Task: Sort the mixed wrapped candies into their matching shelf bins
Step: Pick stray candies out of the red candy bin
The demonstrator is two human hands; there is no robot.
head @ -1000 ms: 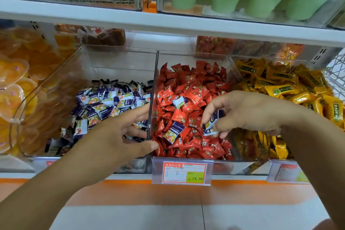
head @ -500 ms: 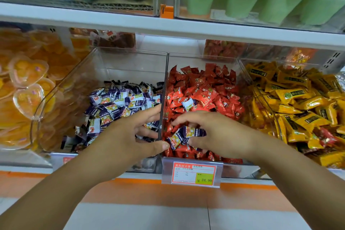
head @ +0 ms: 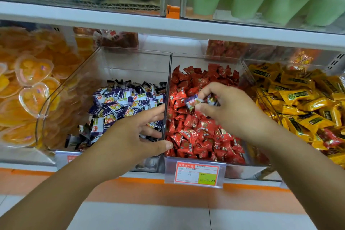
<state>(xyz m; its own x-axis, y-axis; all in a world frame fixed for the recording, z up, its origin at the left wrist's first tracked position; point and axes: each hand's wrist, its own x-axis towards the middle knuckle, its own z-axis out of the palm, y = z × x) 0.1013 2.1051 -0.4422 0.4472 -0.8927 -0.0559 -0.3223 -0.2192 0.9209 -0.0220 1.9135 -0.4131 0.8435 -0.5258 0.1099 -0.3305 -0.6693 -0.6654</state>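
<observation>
Head: hands (head: 128,136) (head: 231,110), purple candies (head: 193,101) beside divider (head: 168,80)

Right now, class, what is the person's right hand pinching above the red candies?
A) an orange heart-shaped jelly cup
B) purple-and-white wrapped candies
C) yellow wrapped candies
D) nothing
B: the right hand pinches purple-and-white wrapped candies in its fingertips, just above the pile of red wrapped candies.
</observation>
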